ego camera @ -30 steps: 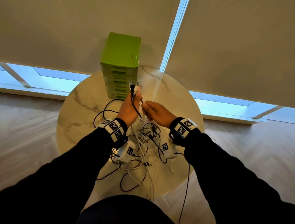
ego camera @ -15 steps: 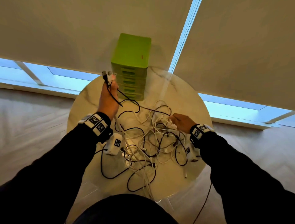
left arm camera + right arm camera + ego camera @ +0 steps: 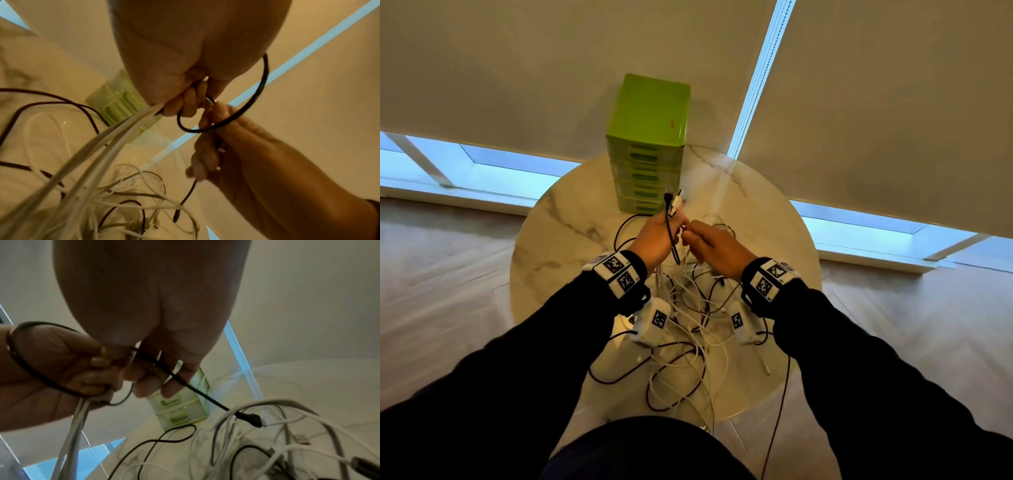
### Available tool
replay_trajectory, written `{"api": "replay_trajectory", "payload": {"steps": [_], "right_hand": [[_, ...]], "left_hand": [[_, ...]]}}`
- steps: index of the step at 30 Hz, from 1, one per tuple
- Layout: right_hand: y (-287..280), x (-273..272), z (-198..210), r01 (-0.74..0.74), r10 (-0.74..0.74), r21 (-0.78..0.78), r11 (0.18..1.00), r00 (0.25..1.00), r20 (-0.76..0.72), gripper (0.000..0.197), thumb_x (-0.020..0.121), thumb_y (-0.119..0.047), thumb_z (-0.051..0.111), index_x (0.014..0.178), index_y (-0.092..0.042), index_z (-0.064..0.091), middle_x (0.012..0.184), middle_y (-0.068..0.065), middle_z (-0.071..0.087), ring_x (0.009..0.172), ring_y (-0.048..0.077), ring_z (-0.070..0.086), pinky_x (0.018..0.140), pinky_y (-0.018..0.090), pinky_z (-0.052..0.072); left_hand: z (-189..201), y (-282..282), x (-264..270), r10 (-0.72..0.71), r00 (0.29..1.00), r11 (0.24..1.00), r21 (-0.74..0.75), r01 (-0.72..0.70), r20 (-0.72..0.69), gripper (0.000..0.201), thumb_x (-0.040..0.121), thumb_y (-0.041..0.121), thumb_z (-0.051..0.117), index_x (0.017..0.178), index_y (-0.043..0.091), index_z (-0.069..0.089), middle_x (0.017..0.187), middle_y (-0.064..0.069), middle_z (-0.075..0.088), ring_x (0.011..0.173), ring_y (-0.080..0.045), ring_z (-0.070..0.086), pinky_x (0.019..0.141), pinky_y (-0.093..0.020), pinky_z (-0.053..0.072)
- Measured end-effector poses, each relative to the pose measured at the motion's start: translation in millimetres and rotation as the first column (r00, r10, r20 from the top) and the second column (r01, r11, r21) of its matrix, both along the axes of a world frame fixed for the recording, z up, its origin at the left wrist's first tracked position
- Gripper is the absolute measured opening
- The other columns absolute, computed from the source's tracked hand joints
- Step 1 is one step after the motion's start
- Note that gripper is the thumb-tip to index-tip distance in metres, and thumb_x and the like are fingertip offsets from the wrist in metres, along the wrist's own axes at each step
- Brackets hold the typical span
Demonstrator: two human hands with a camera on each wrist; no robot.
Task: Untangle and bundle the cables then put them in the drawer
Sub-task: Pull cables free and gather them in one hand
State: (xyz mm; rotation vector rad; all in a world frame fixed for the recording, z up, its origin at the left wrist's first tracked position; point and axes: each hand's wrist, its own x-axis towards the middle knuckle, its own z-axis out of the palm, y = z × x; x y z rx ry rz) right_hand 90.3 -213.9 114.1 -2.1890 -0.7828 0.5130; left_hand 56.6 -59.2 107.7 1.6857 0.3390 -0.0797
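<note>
The person wears a dark top with long black sleeves [image 3: 517, 370] that reach down to both wrists. Each wrist has a white band with black square code marks on it. The left band [image 3: 616, 272] shows two marks, one beside the other. The right band [image 3: 770, 279] shows two marks as well. A black strap goes around each wrist under the band. A small white box hangs below each wrist, and each box has one black square mark. The left box [image 3: 652, 322] is rounded. The right box [image 3: 739, 323] is slimmer. A thin dark wire [image 3: 779, 411] runs down from the right wrist toward 6 o'clock. Both hands are bare.
</note>
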Motion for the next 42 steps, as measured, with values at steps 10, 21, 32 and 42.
{"api": "replay_trajectory", "payload": {"steps": [10, 21, 32, 42], "right_hand": [[-68, 7, -30, 0.109, -0.109, -0.232, 0.967, 0.994, 0.013, 0.031, 0.108, -0.032, 0.036, 0.089, -0.020, 0.057, 0.079, 0.001, 0.066, 0.078, 0.020, 0.060, 0.081, 0.033, 0.044], [-101, -5, -54, 0.187, -0.194, -0.312, 0.932, 0.981, 0.010, 0.020, 0.105, -0.025, 0.047, 0.104, -0.014, 0.063, 0.102, 0.007, 0.071, 0.098, 0.029, 0.063, 0.090, 0.038, 0.046], [-76, -52, 13, 0.101, -0.113, -0.177, 0.979, 0.992, -0.060, 0.008, 0.103, -0.026, 0.050, 0.111, -0.023, 0.049, 0.094, -0.002, 0.069, 0.085, 0.016, 0.065, 0.077, 0.027, 0.048], [-226, -67, -9, 0.741, -0.721, -0.190, 0.643, 0.670, 0.173, 0.021, 0.106, -0.024, 0.036, 0.098, -0.013, 0.052, 0.082, 0.007, 0.058, 0.075, 0.032, 0.052, 0.067, 0.033, 0.036]], "left_hand": [[9, -7, -6, 0.057, 0.948, 0.990, 0.106, -0.094, 0.313, 0.036, 0.109, 0.025, 0.040, 0.143, 0.016, 0.046, 0.112, 0.003, 0.059, 0.095, 0.000, 0.055, 0.081, -0.002, 0.036], [24, 7, -1, 0.094, 0.944, 0.992, 0.052, -0.116, 0.315, 0.040, 0.110, 0.019, 0.037, 0.149, 0.011, 0.039, 0.113, 0.021, 0.050, 0.098, 0.021, 0.048, 0.083, 0.004, 0.033], [8, -88, -19, -0.158, 0.958, 0.983, -0.058, 0.177, 0.239, 0.029, 0.108, 0.017, 0.042, 0.136, 0.017, 0.045, 0.092, 0.006, 0.051, 0.074, 0.004, 0.050, 0.069, -0.012, 0.044], [-2, -125, -18, -0.409, 0.894, 0.912, 0.072, 0.403, 0.182, 0.025, 0.107, 0.037, 0.041, 0.108, 0.016, 0.056, 0.086, 0.004, 0.053, 0.074, -0.013, 0.048, 0.077, -0.033, 0.045]]}}
